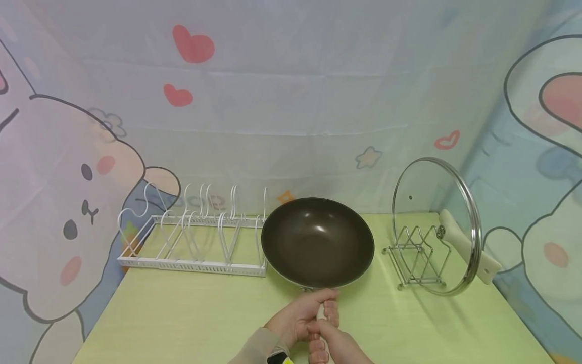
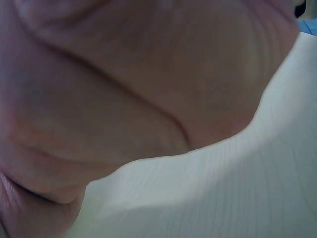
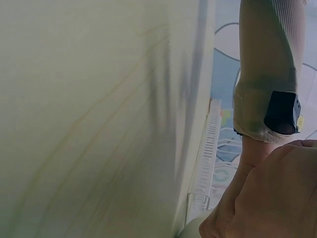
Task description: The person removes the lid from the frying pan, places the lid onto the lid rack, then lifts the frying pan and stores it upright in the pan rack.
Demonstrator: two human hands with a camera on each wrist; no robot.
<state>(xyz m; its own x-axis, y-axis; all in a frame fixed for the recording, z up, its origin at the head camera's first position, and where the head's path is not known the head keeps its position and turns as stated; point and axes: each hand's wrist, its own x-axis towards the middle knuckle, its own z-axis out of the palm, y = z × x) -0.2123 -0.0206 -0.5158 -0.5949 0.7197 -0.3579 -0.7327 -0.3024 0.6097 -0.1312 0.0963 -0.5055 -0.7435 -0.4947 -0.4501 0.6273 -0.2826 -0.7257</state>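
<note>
A dark brown frying pan [image 1: 318, 242] with deep, sloping sides is in the middle of the head view, its inside facing up and its handle towards me. My left hand [image 1: 302, 316] grips the pale handle close to the pan body. Just behind it, nearer to me, my right hand [image 1: 338, 346] grips the same handle, and the two hands touch. Most of the handle is hidden by the fingers. The left wrist view is filled by skin of a hand [image 2: 124, 84]. In the right wrist view, my right hand [image 3: 277, 193] covers part of the left.
Left of the pan stands a white rack [image 1: 195, 265] with several upright loops, right beside the pan's rim. On the right, a glass lid [image 1: 475, 227] with a metal rim and pale handle stands upright in a small wire rack [image 1: 420, 280]. A patterned cloth [image 1: 291, 101] hangs behind the table [image 1: 195, 313].
</note>
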